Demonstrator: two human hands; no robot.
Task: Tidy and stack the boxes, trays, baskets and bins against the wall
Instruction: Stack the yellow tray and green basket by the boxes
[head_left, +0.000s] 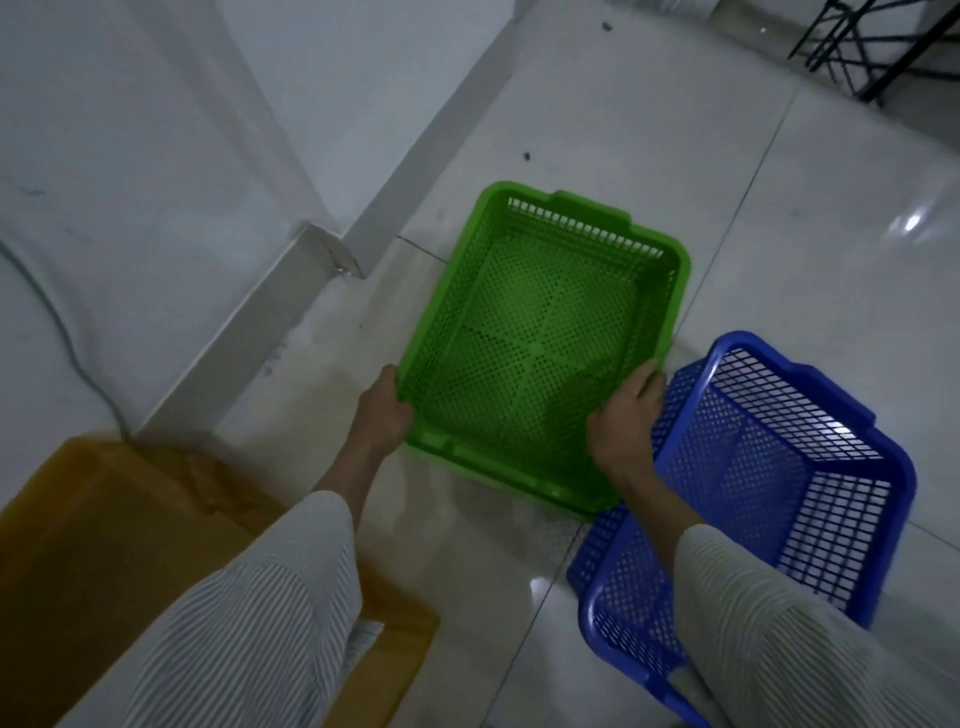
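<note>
A green perforated plastic basket (540, 332) sits upright on the white tiled floor near the wall's base. My left hand (382, 413) grips its near left rim. My right hand (626, 415) grips its near right rim, fingers curled over the edge. A blue mesh basket (753, 499) lies tilted on the floor at the right, touching the green basket's near right corner, partly hidden by my right sleeve. A brown cardboard box (104, 561) stands at the lower left beside the wall, partly covered by my left sleeve.
The white wall (156, 130) with its grey skirting (249, 332) runs diagonally along the left. A thin cable (67, 343) trails down the wall to the box. Black metal legs (872, 47) stand at the top right.
</note>
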